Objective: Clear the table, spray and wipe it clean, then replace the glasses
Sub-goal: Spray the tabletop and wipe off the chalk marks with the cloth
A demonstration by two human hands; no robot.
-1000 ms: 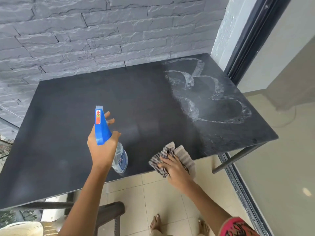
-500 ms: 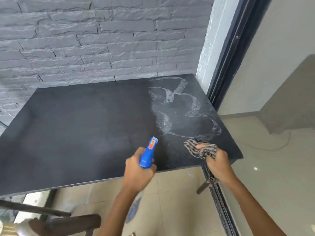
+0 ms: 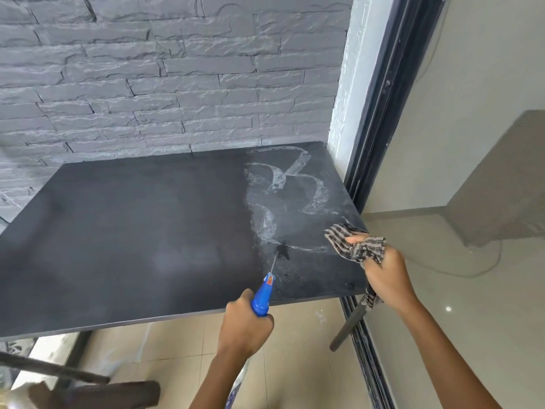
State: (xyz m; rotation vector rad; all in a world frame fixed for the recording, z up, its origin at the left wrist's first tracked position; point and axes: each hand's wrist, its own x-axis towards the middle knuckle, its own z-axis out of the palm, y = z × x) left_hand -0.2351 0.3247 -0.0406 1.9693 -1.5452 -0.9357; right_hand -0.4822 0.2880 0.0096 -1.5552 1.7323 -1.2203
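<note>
— While the left hand (image 3: 243,326) squeezes the blue spray bottle (image 3: 263,297), fingers wrapped round it, where should the stream land?

— On the white smears (image 3: 290,184) at the black table's (image 3: 132,231) right end; it hits just below them now. Sweep it wider, then wipe with the striped cloth (image 3: 355,243) bunched in the right hand's (image 3: 386,278) closed fingers

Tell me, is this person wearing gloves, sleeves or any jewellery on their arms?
No. Both forearms are bare as far as the picture shows. The left hand and right hand have no gloves, and no rings, watch or bracelets show. Any sleeves lie outside the frame.
</note>
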